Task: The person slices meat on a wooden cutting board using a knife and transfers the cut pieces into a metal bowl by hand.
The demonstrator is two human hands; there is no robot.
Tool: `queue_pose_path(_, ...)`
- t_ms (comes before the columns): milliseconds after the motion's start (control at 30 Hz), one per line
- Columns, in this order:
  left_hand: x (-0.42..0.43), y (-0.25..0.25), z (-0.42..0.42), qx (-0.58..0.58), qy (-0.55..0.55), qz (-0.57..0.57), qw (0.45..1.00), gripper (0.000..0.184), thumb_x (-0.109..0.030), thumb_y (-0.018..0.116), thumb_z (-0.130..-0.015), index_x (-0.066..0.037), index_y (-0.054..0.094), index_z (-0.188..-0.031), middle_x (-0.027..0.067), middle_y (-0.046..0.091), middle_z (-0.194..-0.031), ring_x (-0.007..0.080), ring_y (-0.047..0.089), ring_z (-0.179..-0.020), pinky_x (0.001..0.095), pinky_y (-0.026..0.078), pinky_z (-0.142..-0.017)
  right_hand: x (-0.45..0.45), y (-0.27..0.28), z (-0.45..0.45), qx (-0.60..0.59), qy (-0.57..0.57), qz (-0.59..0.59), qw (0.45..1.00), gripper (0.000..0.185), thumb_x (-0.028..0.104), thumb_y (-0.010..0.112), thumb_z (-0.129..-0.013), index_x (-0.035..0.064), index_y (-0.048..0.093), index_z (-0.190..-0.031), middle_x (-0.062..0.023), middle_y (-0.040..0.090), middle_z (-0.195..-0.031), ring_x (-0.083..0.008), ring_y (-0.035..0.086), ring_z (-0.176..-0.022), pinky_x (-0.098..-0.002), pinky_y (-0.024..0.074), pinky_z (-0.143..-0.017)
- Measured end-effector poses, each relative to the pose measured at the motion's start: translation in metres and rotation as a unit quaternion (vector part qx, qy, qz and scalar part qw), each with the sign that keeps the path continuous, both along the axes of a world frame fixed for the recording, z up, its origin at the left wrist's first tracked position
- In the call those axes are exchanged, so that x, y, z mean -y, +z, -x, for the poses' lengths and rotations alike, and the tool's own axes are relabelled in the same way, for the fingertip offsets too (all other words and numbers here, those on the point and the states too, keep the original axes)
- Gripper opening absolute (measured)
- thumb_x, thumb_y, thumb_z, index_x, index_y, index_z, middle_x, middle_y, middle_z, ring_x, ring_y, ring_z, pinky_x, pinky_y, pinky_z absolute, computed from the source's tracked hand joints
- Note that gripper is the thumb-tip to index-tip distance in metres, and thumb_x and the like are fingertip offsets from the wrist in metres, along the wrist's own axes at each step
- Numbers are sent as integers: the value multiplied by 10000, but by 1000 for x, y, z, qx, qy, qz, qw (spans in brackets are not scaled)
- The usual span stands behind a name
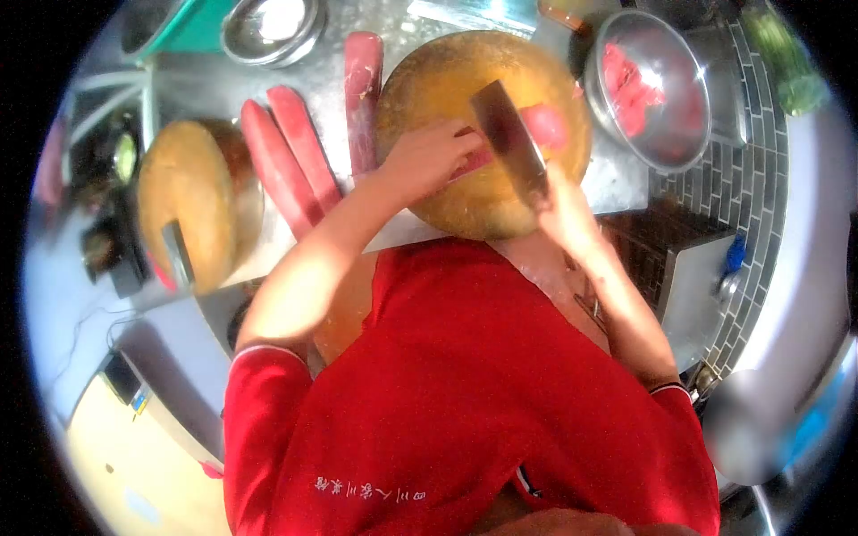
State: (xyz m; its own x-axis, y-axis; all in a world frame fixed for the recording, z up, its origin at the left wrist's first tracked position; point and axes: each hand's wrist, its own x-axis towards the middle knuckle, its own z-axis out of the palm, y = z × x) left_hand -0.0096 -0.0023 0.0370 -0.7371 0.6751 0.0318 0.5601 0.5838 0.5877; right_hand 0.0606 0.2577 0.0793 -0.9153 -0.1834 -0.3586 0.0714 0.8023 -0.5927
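Note:
My right hand [563,207] is closed on the handle of a wide-bladed cleaver [508,134], held over a round wooden chopping board [487,67]. Left of the blade, my left hand [435,159] presses with bent fingers on a piece of red meat [474,163] on the board. A few cut pink slices [545,127] lie just right of the blade. One long strip of red meat [362,103] rests against the board's left side, and two more strips [299,147] lie farther left on the metal table.
At the upper right is a metal bowl [684,134] holding pink meat [630,89]. A second round board [183,196] with a dark blade [177,253] stands at the left. Stacked metal bowls [271,31] sit at the top left. A tiled wall [760,179] runs along the right.

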Motion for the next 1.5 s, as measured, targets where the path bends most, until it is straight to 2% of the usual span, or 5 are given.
queue_pose_path(233, -17, 15, -10, 29, 126, -10, 992, 262, -164, 646, -931, -100, 644, -1185, 171, 622, -1133, 396, 629, -1023, 469, 526, -845, -33, 34, -9, -12, -148, 20, 989, 310, 78, 644, -944, 9, 458, -1182, -284, 640, -773, -435, 685, -736, -488, 514, -646)
queue_pose_path(433, -96, -3, -5, 101, 295, -252, 916, 397, -183, 682, -906, -54, 617, -1276, 229, 604, -1234, 399, 592, -1121, 470, 486, -965, -90, 11, -77, 97, -314, 209, 921, 326, 20, 608, -963, 44, 499, -1270, -37, 580, -704, -81, 506, -487, -273, 405, -396)
queue_pose_path(633, -166, -34, -2, -25, 323, -123, 938, 575, -279, 709, -892, -71, 549, -1404, 305, 455, -1431, 490, 425, -1308, 563, 328, -1126, -101, -37, -108, 159, -399, 392, 813, 539, -79, 619, -891, 19, 422, -1383, -69, 613, -833, -105, 518, -468, -273, 447, -377)
queue_pose_path(900, -191, -29, -11, -52, 294, -46, 953, 662, -421, 691, -905, -149, 512, -1482, 318, 336, -1556, 514, 296, -1436, 597, 251, -1181, -45, -35, -41, 162, -250, 430, 852, 471, 4, 630, -870, 8, 446, -1304, -81, 592, -728, -162, 548, -449, -320, 451, -388)
queue_pose_path(1500, -320, 42, 81, -43, 57, -174, 982, 512, -302, 596, -1003, -75, 537, -1458, 295, 437, -1493, 436, 366, -1433, 482, 315, -1191, -150, 65, -137, -105, -469, 243, 843, 305, 63, 598, -933, 12, 445, -1192, -144, 614, -755, -196, 591, -519, -351, 490, -443)
